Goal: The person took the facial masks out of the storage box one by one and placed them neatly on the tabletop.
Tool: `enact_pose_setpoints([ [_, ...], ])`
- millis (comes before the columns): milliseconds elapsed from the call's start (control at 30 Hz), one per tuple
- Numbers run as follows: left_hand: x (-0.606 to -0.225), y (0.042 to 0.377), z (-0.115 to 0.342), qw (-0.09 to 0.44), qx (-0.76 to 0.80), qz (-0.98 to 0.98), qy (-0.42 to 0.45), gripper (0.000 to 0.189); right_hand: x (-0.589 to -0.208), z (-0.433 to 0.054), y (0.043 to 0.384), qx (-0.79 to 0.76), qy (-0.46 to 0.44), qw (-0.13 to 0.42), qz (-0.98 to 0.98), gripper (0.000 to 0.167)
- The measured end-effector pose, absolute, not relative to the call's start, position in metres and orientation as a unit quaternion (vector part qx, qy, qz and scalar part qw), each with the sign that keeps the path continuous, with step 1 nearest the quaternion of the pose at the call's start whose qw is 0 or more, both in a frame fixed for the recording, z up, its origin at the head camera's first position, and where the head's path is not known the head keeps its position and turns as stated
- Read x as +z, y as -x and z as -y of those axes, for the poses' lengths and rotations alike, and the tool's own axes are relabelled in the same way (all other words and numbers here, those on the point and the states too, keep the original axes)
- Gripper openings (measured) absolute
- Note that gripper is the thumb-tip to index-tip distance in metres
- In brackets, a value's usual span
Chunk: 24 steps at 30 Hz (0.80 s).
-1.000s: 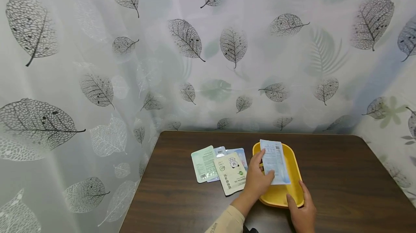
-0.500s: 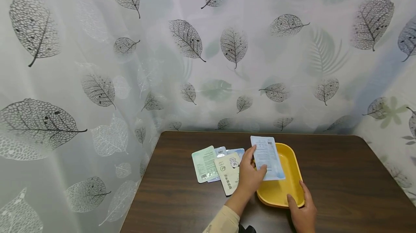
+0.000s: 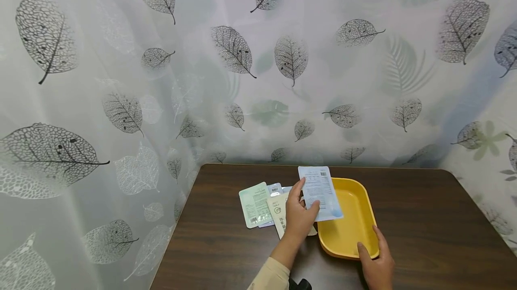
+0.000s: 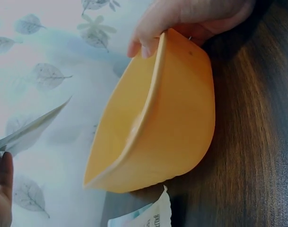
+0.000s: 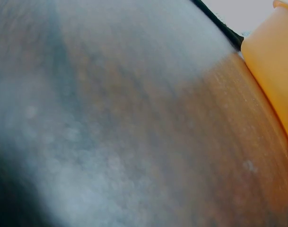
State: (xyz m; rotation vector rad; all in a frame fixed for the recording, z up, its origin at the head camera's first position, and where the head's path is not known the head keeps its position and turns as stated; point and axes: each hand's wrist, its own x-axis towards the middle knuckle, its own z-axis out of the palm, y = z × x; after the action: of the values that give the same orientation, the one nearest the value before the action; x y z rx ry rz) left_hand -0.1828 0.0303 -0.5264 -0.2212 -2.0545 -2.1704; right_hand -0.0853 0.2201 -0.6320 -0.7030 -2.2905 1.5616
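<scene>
My left hand pinches a flat light-blue sachet, printed with small text and a barcode, by its left side. The sachet is held over the left rim of a yellow plastic tub. On the tub's near right rim my right hand keeps its grip, thumb inside. In the left wrist view, the sachet appears nearly edge-on above my left fingers, while my right hand grips the tub's rim. The right wrist view shows the tub only at its edge, without the hand.
Left of the tub lie a green sachet, a cream sachet and blue ones, overlapping and partly hidden by my left hand. They rest on a dark wood-grain table. A leaf-print curtain hangs behind and at the sides.
My left hand has moved left and slightly away with the light-blue sachet, from over the tub to its left rim. My right hand and the tub have stayed in place.
</scene>
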Motion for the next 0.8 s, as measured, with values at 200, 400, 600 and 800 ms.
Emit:
enact_pose_setpoints([
  [200, -0.526, 0.181, -0.023, 0.082, -0.73, 0.676, 0.063, 0.072, -0.634, -0.22, 0.086, 0.546, 0.243, 0.143, 0.789, 0.07],
  [400, -0.529, 0.183, -0.009, 0.098, -0.732, 0.672, 0.057, 0.07, -0.634, -0.221, 0.086, 0.542, 0.246, 0.137, 0.792, 0.071],
  [600, -0.532, 0.187, 0.006, 0.126, -0.725, 0.676, 0.043, 0.068, -0.634, -0.223, 0.086, 0.548, 0.244, 0.134, 0.789, 0.072],
  [800, -0.537, 0.188, 0.02, 0.134, -0.715, 0.686, 0.025, 0.067, -0.637, -0.224, 0.086, 0.543, 0.241, 0.131, 0.794, 0.073],
])
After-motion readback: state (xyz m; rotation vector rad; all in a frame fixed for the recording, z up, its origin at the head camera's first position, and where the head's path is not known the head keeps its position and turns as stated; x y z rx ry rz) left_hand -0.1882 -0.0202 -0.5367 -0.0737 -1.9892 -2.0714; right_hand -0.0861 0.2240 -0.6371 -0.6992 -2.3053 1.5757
